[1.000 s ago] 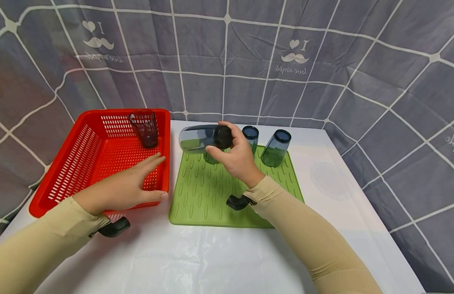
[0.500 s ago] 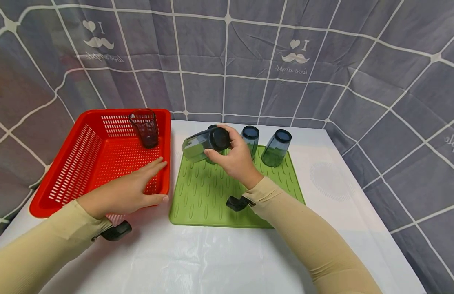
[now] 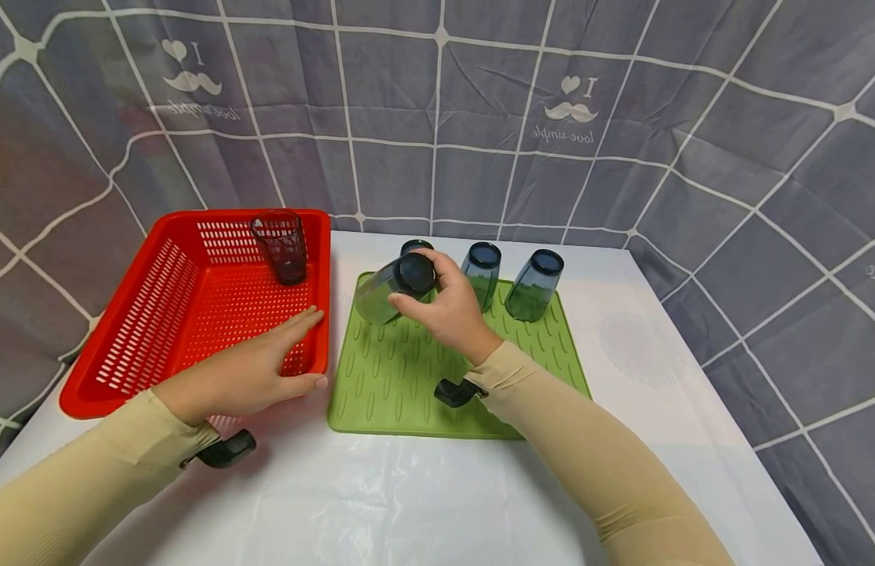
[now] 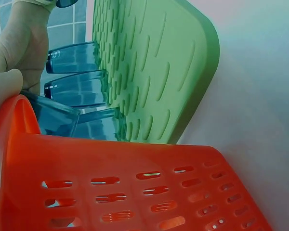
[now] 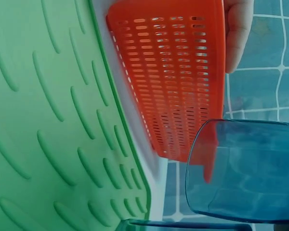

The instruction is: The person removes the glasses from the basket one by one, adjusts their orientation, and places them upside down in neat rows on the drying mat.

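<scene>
My right hand point(image 3: 447, 310) grips a clear blue drinking glass point(image 3: 382, 291) near its dark base. The glass is tilted, its mouth pointing down and left above the green ridged mat point(image 3: 423, 393). In the right wrist view the mouth of this glass point(image 5: 245, 168) shows nothing inside. Three like glasses stand upside down along the mat's back: one point(image 3: 416, 246) mostly hidden behind the held glass, a middle one point(image 3: 483, 275), and one at right point(image 3: 534, 284). My left hand point(image 3: 246, 373), fingers straight, rests at the right rim of the red basket point(image 3: 239, 212).
A purple glass point(image 3: 284, 248) leans mouth up in the basket's back right corner. The basket and mat sit side by side on a white table point(image 3: 380, 503). A grey tiled-pattern curtain point(image 3: 387, 94) hangs close behind and to the sides.
My right hand has turned the held glass from nearly level to mouth-down at a slant, lowering its mouth. The glass behind it has come partly into view. My left hand has barely moved.
</scene>
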A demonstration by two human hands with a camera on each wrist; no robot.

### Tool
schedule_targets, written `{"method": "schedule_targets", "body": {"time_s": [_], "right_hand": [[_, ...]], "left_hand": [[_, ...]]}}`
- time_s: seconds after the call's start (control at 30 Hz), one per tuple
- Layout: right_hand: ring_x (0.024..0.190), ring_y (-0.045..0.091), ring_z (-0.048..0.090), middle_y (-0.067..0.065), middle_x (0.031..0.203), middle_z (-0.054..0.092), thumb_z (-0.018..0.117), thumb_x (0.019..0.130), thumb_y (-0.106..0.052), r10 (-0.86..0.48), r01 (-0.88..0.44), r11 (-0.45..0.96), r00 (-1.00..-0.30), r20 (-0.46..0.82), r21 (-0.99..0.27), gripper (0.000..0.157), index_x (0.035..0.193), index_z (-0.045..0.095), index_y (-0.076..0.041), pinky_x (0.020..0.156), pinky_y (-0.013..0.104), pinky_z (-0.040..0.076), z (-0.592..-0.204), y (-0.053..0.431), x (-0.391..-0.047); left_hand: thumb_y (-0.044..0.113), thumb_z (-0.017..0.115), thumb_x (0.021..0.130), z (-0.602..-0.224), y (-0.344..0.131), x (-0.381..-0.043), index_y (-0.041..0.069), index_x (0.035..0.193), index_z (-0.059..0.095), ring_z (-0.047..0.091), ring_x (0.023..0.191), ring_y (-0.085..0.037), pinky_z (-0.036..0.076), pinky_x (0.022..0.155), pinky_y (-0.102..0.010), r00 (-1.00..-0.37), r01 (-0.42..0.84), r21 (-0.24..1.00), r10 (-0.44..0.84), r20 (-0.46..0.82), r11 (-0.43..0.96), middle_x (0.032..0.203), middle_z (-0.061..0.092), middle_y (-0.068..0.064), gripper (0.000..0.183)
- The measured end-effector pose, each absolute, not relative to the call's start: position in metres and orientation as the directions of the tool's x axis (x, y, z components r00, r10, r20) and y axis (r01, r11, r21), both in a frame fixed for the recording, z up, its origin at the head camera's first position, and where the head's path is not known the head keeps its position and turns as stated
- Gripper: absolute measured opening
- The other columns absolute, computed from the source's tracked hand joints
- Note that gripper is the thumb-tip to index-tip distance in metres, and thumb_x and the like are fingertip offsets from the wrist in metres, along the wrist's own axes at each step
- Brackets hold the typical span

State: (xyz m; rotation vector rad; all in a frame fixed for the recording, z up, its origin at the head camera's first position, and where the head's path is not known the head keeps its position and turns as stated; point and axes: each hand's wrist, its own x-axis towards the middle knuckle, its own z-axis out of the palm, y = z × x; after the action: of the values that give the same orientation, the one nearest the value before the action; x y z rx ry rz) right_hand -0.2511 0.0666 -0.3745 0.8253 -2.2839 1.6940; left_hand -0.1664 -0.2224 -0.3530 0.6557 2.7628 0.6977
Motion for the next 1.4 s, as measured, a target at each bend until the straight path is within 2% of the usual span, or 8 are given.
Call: {"method": "schedule_targets", "body": {"time_s": [0.43, 0.73, 1.17, 1.4], "right_hand": [[0.114, 0.031, 0.063, 0.020, 0.132, 0.056, 0.081, 0.092, -0.012, -0.344, -0.496, 0.296, -0.853, 0.393, -0.816, 0.063, 0.147, 0.053, -0.001, 0.098, 0.045, 0.056, -0.380, 0.063, -0.255], [0.115, 0.029, 0.059, 0.018, 0.136, 0.055, 0.082, 0.092, -0.015, -0.366, -0.508, 0.340, -0.847, 0.387, -0.791, 0.061, 0.146, 0.055, -0.005, 0.094, 0.042, 0.056, -0.387, 0.062, -0.259], [0.114, 0.028, 0.063, 0.016, 0.133, 0.057, 0.084, 0.090, -0.017, -0.370, -0.477, 0.366, -0.862, 0.346, -0.799, 0.064, 0.147, 0.056, -0.006, 0.099, 0.040, 0.058, -0.391, 0.059, -0.262], [0.115, 0.029, 0.063, 0.016, 0.134, 0.057, 0.084, 0.091, -0.019, -0.386, -0.469, 0.384, -0.864, 0.322, -0.796, 0.066, 0.148, 0.055, -0.007, 0.100, 0.041, 0.058, -0.390, 0.059, -0.261]], "left_hand": [[0.055, 0.069, 0.098, -0.355, -0.223, -0.166, 0.006, 0.168, 0.019, 0.033, 0.155, -0.049, 0.033, 0.122, -0.067, -0.883, 0.366, 0.470, 0.460, -0.098, 0.803, 0.174, 0.020, -0.023, 0.100], [0.051, 0.070, 0.098, -0.355, -0.222, -0.166, 0.006, 0.169, 0.018, 0.033, 0.155, -0.048, 0.033, 0.122, -0.067, -0.884, 0.354, 0.483, 0.455, -0.107, 0.801, 0.175, 0.020, -0.022, 0.099], [0.054, 0.070, 0.098, -0.355, -0.222, -0.165, 0.007, 0.169, 0.018, 0.034, 0.155, -0.048, 0.034, 0.121, -0.067, -0.884, 0.351, 0.486, 0.454, -0.109, 0.801, 0.175, 0.019, -0.022, 0.100], [0.050, 0.070, 0.098, -0.355, -0.222, -0.165, 0.006, 0.169, 0.018, 0.034, 0.155, -0.048, 0.034, 0.121, -0.066, -0.885, 0.354, 0.486, 0.455, -0.103, 0.799, 0.174, 0.020, -0.022, 0.098]]}}
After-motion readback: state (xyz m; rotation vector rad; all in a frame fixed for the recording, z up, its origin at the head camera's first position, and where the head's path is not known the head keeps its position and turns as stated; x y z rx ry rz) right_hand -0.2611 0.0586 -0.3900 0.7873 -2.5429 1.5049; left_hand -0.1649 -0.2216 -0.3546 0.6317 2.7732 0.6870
